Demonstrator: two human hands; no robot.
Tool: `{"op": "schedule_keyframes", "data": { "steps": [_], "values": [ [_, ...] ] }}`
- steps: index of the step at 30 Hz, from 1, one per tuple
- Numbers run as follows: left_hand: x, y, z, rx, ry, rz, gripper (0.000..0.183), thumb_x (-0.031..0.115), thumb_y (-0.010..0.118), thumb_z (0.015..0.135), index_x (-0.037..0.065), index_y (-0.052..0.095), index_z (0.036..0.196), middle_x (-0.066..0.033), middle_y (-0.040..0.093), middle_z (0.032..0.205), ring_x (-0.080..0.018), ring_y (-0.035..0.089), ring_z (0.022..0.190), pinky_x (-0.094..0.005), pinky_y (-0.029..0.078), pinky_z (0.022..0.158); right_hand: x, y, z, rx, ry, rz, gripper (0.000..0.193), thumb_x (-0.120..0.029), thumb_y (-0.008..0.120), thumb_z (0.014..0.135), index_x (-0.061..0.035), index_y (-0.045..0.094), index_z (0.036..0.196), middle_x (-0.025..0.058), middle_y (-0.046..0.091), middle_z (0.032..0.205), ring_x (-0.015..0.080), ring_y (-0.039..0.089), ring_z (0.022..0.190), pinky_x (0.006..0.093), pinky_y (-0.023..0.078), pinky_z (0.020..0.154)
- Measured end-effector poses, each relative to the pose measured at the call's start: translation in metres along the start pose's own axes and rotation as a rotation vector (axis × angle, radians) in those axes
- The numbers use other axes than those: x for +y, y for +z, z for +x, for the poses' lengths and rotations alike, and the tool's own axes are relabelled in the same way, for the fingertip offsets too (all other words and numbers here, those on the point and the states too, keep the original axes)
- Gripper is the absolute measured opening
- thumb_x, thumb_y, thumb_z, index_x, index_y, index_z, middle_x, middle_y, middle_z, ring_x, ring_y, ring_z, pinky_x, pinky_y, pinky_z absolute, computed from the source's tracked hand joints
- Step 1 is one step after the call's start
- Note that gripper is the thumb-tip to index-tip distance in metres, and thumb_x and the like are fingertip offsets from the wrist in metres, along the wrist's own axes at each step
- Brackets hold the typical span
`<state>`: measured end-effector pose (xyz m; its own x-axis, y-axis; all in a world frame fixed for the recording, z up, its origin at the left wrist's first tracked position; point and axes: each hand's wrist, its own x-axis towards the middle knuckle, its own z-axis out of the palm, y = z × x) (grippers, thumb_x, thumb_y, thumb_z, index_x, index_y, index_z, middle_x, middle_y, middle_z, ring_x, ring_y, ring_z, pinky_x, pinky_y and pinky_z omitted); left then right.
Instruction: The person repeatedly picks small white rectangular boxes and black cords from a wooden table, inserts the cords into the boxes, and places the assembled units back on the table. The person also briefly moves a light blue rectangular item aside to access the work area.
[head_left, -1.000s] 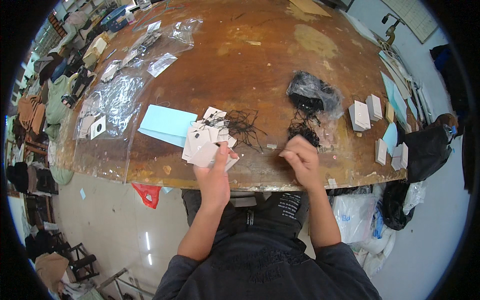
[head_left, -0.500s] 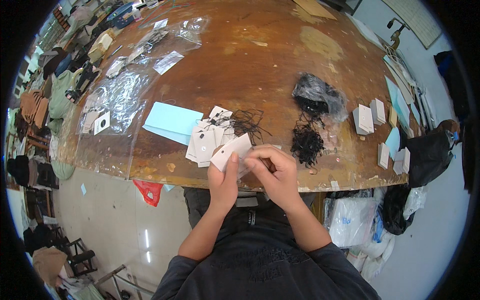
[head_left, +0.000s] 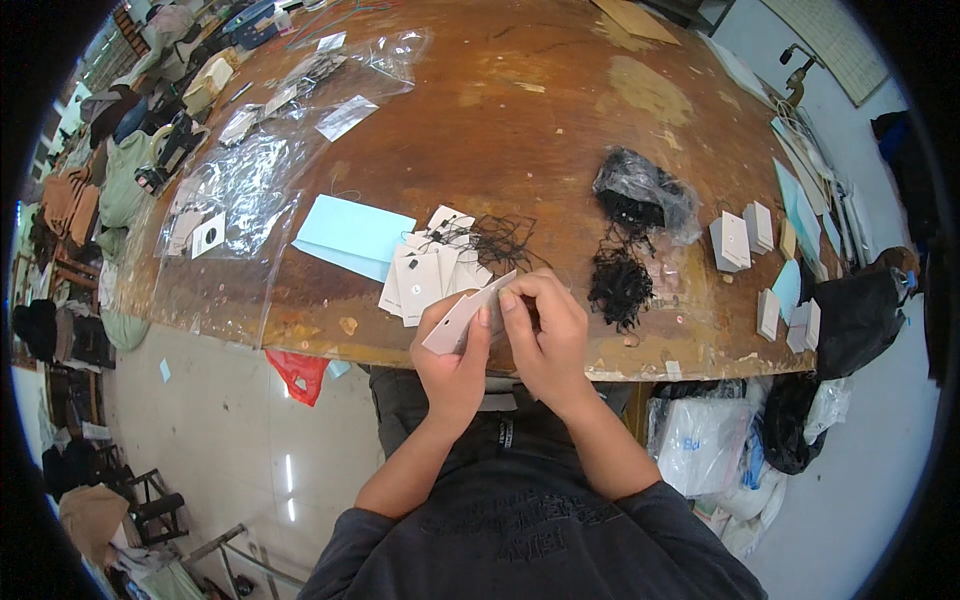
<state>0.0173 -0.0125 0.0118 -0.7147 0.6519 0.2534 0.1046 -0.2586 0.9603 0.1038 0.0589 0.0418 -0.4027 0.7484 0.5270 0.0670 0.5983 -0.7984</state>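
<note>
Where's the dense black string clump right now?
Head view, right of centre: the dense black string clump lies on the brown table, to the right of the right hand, just below the crumpled clear plastic bag.

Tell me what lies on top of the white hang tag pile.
Black strings cross the pile at its far end. Upper tags hide most beneath; the left hand covers part of its near edge.
</note>
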Motion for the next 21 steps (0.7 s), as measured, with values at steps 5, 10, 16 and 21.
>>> {"op": "schedule_keyframes", "data": {
  "steps": [5,10,16,21],
  "values": [
    [-0.003,-0.002,0.001,-0.06,0.111,0.051,0.022,0.004,0.067,0.087,0.0,0.061,0.107,-0.0106,0.067,0.099,-0.0127,0.061,0.084,-0.0269,0.049,0.074,0.0,0.003,0.005,-0.026,-0.034,-0.03,0.003,-0.001,0.06,0.09,0.0012,0.058,0.09,0.0096,0.057,0.078,0.0181,0.053,0.065,0.0284,0.042,0.059],
    [-0.007,-0.015,0.028,-0.151,0.718,0.478,0.028,0.005,0.071,0.072,0.006,0.067,0.099,-0.008,0.067,0.103,-0.0257,0.06,0.083,-0.033,0.051,0.073,0.005,-0.008,0.003,-0.151,0.453,0.355,0.007,-0.006,0.058,0.093,0.0006,0.061,0.093,0.0005,0.059,0.079,0.0091,0.052,0.068,0.0258,0.042,0.059],
    [-0.004,-0.026,0.027,-0.284,1.124,0.741,0.024,0.009,0.071,0.064,0.012,0.073,0.088,-0.0024,0.065,0.093,-0.0216,0.061,0.084,-0.032,0.052,0.069,0.011,-0.023,0.008,-0.188,0.475,0.352,0.015,-0.01,0.064,0.09,-0.0009,0.062,0.078,-0.0027,0.056,0.071,0.0029,0.046,0.068,0.0225,0.039,0.06],
    [-0.003,-0.026,0.046,-0.092,0.257,0.352,0.016,0.004,0.072,0.08,0.002,0.07,0.096,-0.007,0.067,0.085,-0.0185,0.064,0.075,-0.0301,0.053,0.07,0.031,-0.077,0.035,0.233,0.202,-0.352,0.022,-0.013,0.07,0.086,-0.0004,0.061,0.071,0.004,0.062,0.073,0.0115,0.052,0.063,0.0268,0.042,0.059]
  ]
}}
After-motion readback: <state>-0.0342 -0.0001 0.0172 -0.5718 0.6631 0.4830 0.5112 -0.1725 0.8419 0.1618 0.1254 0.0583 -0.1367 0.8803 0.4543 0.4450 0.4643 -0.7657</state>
